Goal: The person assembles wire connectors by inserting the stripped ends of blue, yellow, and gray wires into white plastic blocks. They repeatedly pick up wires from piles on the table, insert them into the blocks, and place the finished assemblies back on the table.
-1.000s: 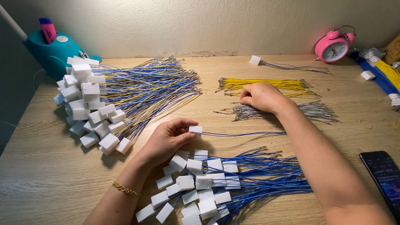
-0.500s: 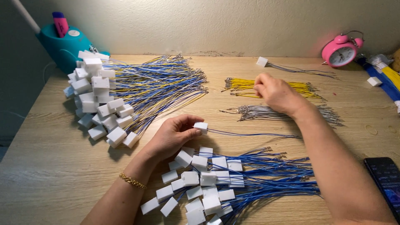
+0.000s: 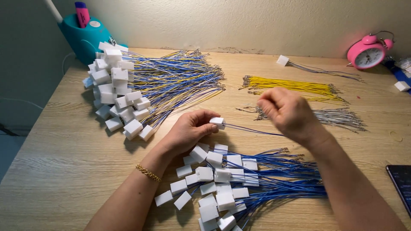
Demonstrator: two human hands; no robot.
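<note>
The left hand (image 3: 188, 130) pinches a small white connector block (image 3: 217, 122) between thumb and fingertips, holding it just above the wooden table (image 3: 55, 171). From the block a thin blue wire (image 3: 252, 129) runs rightward and slightly toward the viewer, so the long axis of the piece lies nearly across the view, block end at left, free end toward the right hand (image 3: 289, 113). That hand is raised above the table, knuckles up, fingers curled inward into a loose closed pinch; it is motion-blurred, and whether anything lies between the fingertips cannot be told. The left forearm enters from the lower edge, wrist bearing a gold chain bracelet (image 3: 147, 173), palm turned toward the right. The held block is a plain white cuboid.

Directly below both hands lies a heap of blue-wired connectors (image 3: 231, 184), blocks at left, wires fanned right. Further out, at upper left, a larger pile of blue-and-yellow-wired connectors (image 3: 141, 92) lies likewise. Beyond the right hand lie a bundle of yellow wires (image 3: 295, 85) and a bundle of grey wires (image 3: 342, 116). A teal pen holder (image 3: 87, 38), a pink alarm clock (image 3: 367, 51) and a dark phone (image 3: 401, 179) stand or lie at the margins.
</note>
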